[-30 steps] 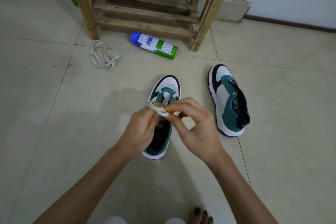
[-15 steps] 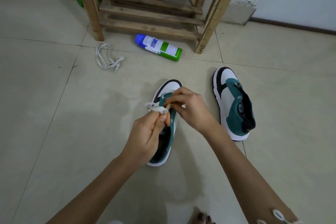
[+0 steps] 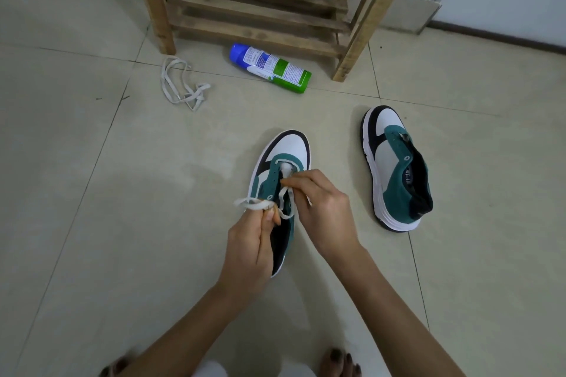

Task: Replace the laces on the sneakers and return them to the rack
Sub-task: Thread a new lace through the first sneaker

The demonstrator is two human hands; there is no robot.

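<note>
The near sneaker (image 3: pixel 277 180) is seen flat on the floor (image 3: pixel 92 193), toe pointed away toward the wooden rack (image 3: pixel 260 3), so that its long axis runs from the hands outward; the eyelet rows lie along that same line. A white lace (image 3: pixel 260 203) is bunched in the left hand (image 3: pixel 249 249), whose grip is pressed together on it just left of the shoe's throat; one strand is led across to the right hand (image 3: pixel 324 208), whose fingertips (image 3: pixel 289 185) are pinched on it directly over the front eyelets. The right hand is thus judged the nearer to the next hole, which lies just ahead of and below its grip, toward the toe; whether the tip is already inside an eyelet cannot be told. The second sneaker (image 3: pixel 395 168) is seen unlaced, well apart to the right; a loose lace (image 3: pixel 180 86) lies on the floor near the rack's leg, beside a spray can (image 3: pixel 271 67).
</note>
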